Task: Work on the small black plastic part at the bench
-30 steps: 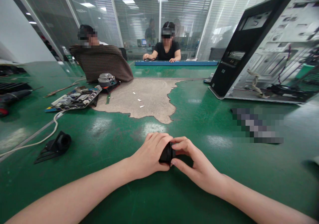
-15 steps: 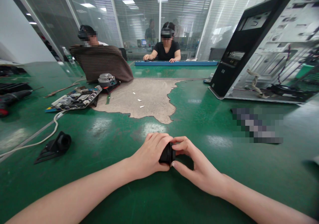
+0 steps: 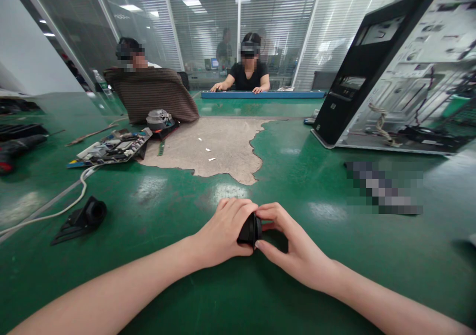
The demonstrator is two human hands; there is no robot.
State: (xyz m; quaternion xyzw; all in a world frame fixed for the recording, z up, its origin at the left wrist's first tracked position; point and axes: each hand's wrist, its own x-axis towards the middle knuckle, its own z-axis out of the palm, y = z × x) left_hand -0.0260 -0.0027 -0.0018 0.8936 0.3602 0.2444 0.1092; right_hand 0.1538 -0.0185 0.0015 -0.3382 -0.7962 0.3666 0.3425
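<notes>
A small black round part (image 3: 247, 229) with a raised rim is between my hands, low over the green tabletop; its exact kind I cannot make out. My left hand (image 3: 225, 228) is wrapped around its left side, palm over the top and thumb below. From the right, my right hand (image 3: 293, 248) grips the rim, with the index finger at the top and the thumb at the bottom edge. My fingers hide much of the part. Farther left on the table lies a black plastic piece (image 3: 87, 218) with a round opening and a flat triangular base.
A circuit board (image 3: 115, 146) and a metal cooler (image 3: 160, 120) stand at left, near a white cable (image 3: 80, 191). An open computer case (image 3: 372, 72) rises at right, beyond a blurred-out item (image 3: 383, 188). Two people sit across the table (image 3: 297, 275). A blue bar (image 3: 260, 95) lies at the far edge.
My right hand's fingers have shifted slightly on the rim, while my left hand stays in place. Across the table, a person's hand has moved a little to the left.
</notes>
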